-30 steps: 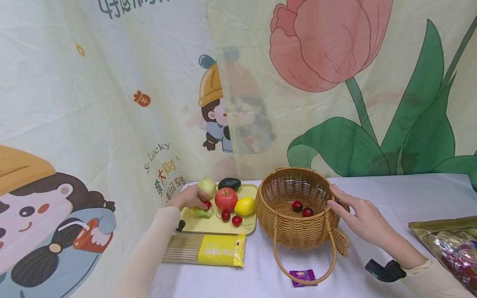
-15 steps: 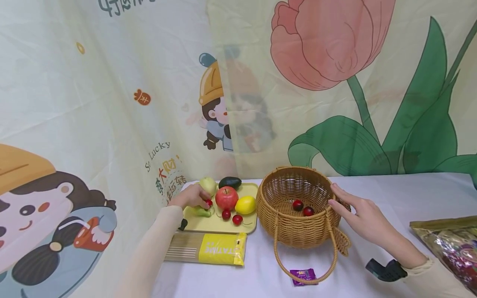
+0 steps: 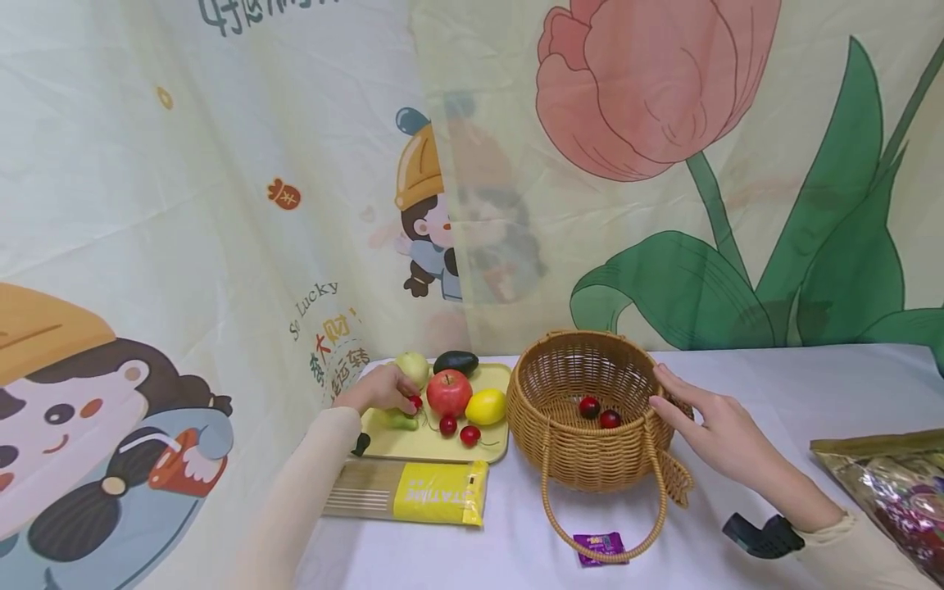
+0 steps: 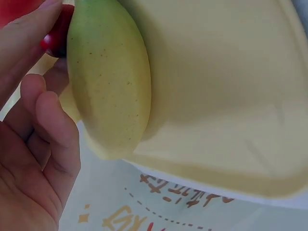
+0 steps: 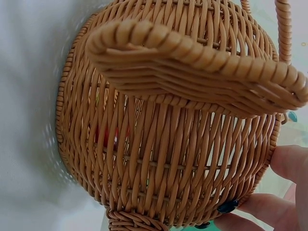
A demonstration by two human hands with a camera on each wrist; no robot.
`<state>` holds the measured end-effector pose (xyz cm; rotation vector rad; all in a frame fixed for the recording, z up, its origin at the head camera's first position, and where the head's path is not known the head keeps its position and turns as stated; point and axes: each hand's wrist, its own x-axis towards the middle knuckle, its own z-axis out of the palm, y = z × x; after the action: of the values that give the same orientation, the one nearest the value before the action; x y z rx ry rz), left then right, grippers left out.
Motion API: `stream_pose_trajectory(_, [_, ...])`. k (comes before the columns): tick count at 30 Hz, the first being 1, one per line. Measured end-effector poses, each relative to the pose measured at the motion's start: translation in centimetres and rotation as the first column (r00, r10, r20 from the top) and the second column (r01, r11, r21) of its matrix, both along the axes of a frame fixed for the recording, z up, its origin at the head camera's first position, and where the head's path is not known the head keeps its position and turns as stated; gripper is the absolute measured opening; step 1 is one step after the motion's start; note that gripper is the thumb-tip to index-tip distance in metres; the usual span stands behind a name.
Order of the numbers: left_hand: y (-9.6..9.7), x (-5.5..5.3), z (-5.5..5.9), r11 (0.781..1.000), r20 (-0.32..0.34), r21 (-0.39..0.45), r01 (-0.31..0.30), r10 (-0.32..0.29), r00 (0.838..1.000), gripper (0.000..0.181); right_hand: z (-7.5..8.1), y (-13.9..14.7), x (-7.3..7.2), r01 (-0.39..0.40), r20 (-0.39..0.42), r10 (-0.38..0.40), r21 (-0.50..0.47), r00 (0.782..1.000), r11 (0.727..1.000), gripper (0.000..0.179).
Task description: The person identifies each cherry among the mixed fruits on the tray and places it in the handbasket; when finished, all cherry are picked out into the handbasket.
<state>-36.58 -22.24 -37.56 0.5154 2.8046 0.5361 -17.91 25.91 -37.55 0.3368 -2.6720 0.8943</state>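
At the left side of the yellow tray (image 3: 435,451), my left hand (image 3: 379,391) pinches a red cherry (image 3: 415,402) between thumb and fingertips. The left wrist view has this cherry (image 4: 60,33) beside a green-yellow banana-like fruit (image 4: 110,82); the other fingers of the left hand (image 4: 36,134) are bent and hold nothing. My right hand (image 3: 719,426) touches the right rim of a wicker basket (image 3: 590,459), fingers mostly straight. Two dark red cherries (image 3: 599,413) lie inside the basket. From the right wrist, fingertips (image 5: 269,207) show against the basket's weave.
A red apple (image 3: 448,393), a lemon (image 3: 486,406), an avocado-like dark fruit (image 3: 456,362), a pale green fruit (image 3: 413,370) and two more cherries (image 3: 469,436) are on the tray. In front lie a noodle packet (image 3: 413,492) and a purple sachet (image 3: 599,546). A shiny bag (image 3: 885,483) is at right.
The left hand has shifted very slightly to the right with the cherry at its fingertips. The right hand keeps its place at the basket rim.
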Motion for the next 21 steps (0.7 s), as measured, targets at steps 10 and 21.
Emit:
stream_pose_trajectory(10, [-0.9,1.4,2.6,0.996,-0.009,0.029,0.079,-0.079,0.997,0.026,0.1,-0.1,0.0,-0.001,-0.001,0.001,0.004,1.000,1.000,0.062])
stream_pose_trajectory(21, [0.4,3.5,7.6,0.984,0.008,0.083,0.156,-0.157,0.988,0.032,-0.1,-0.1,0.0,-0.007,0.001,0.007,0.013,1.000,1.000,0.062])
